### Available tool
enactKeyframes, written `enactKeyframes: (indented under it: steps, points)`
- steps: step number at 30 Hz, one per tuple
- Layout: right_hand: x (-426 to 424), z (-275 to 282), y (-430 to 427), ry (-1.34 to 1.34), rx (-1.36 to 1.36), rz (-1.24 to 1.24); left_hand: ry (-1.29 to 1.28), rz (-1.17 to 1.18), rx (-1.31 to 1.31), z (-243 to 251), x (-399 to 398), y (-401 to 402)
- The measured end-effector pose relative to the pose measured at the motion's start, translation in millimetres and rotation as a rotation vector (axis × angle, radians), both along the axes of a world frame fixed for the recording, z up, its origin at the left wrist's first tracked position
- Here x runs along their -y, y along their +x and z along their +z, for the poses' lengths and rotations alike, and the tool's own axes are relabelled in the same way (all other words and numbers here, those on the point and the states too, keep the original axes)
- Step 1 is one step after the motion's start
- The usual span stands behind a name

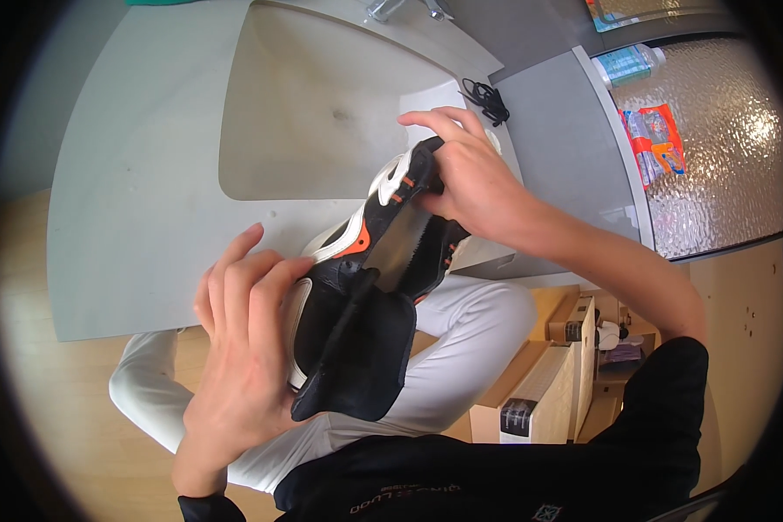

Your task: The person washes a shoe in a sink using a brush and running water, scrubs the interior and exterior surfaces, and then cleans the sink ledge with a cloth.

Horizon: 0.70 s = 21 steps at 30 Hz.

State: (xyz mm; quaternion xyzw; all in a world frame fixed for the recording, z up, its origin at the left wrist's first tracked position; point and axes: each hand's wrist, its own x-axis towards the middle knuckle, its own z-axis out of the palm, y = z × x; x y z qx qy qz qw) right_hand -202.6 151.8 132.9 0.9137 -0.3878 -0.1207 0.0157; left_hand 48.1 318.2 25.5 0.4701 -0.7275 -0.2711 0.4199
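Note:
A black and white sneaker (382, 225) with orange accents is held tilted between my hands, over my lap and the counter's front edge. No lace runs through its orange loops, and the throat gapes wide, showing a grey inside. A broad black padded flap (365, 352) hangs out at the near end. My left hand (241, 339) grips that near end, with fingertips on the white trim and the thumb hidden underneath. At the far end, my right hand (473, 176) pinches the edge of the opening, its index finger stretched out over the washbasin (326, 98).
A chrome faucet (386, 9) rises behind the basin in the grey countertop (137, 196). A coiled black cable (489, 104) lies at its right. On a textured shiny surface farther right are a bottle (626, 65) and an orange packet (656, 143). Cardboard boxes (535, 391) stand beside my leg.

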Motion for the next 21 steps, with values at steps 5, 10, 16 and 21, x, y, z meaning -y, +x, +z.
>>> enactKeyframes:
  steps: [5,10,16,21]
  points:
    - [-0.3,-4.6,0.0,-0.032,0.018,0.0,0.004,-0.005,-0.005,-1.6,0.0,0.1]
    - [0.9,-3.7,0.5,-0.039,-0.016,0.035,0.01,0.005,-0.041,6.7,0.4,-1.5]
    - [-1.5,-1.8,2.8,-0.011,0.045,-0.03,0.008,0.0,-0.031,1.2,-0.5,-0.2]
    - [-0.8,2.4,0.1,0.021,0.062,-0.014,0.003,0.001,-0.022,2.5,-1.4,0.5]
